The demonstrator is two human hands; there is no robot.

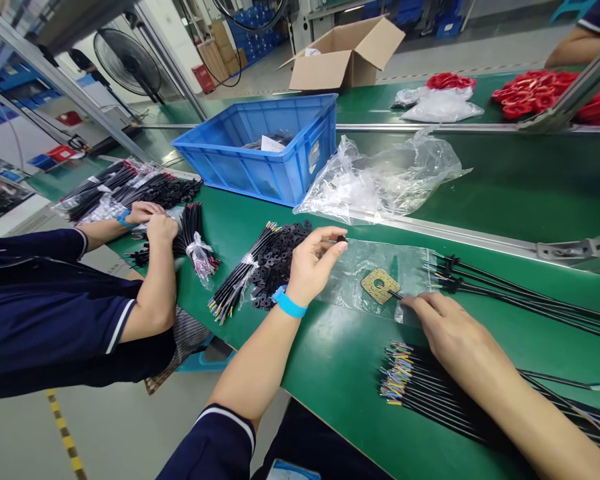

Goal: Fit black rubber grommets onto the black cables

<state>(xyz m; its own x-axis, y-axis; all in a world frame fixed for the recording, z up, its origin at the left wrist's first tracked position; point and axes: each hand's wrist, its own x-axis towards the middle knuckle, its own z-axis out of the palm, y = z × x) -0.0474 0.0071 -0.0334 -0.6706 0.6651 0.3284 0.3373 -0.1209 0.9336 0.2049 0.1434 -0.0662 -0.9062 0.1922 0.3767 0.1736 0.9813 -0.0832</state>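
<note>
My left hand [313, 263], with a blue wristband, is raised over the green table [340, 360] and pinches a small black rubber piece [341, 239] between thumb and fingers. Just left of it lies a pile of black rubber grommets [277, 257] and a bundle of black cables [235, 283]. My right hand [445, 330] rests low on the table, fingers closed on the end of a thin black cable [394, 293] whose tip touches a tan square gasket [380, 285]. The gasket lies on a clear plastic sheet [410, 267].
A bundle of black wires with coloured tips [415, 390] lies under my right forearm; finished cables [505, 290] lie to the right. A blue crate [275, 173], crumpled plastic bags [385, 177] and a cardboard box [347, 57] stand behind. A co-worker's hands [153, 220] handle cables at left.
</note>
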